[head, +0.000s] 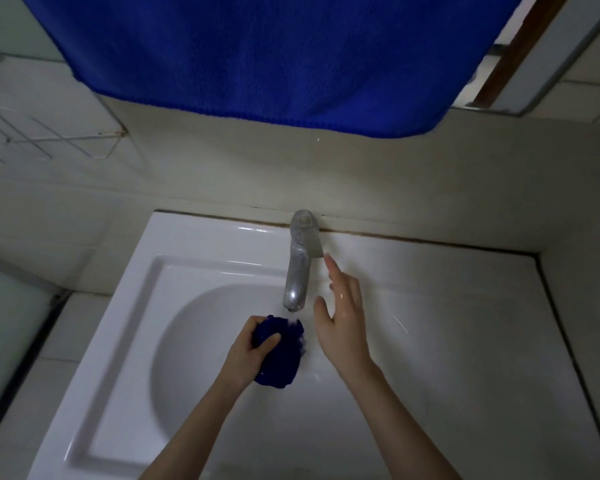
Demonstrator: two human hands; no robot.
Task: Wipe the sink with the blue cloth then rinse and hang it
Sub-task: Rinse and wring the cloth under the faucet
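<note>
dim light, pale tiled wall (222, 174), wire rack (49, 136)

blue cloth (279, 358): dark, wet, bunched into a wad, held over the basin below the spout | sink (201, 268): white, glossy, square rim, round basin

2 blue cloths (278, 358) (1 hanging), 1 tap (300, 261), 1 sink (194, 244).

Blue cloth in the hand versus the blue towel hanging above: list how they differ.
The blue cloth is bunched into a wad; the blue towel hangs spread flat. The cloth sits low in the sink under the faucet, gripped by the left hand; the towel hangs untouched. Both are blue fabric.
</note>
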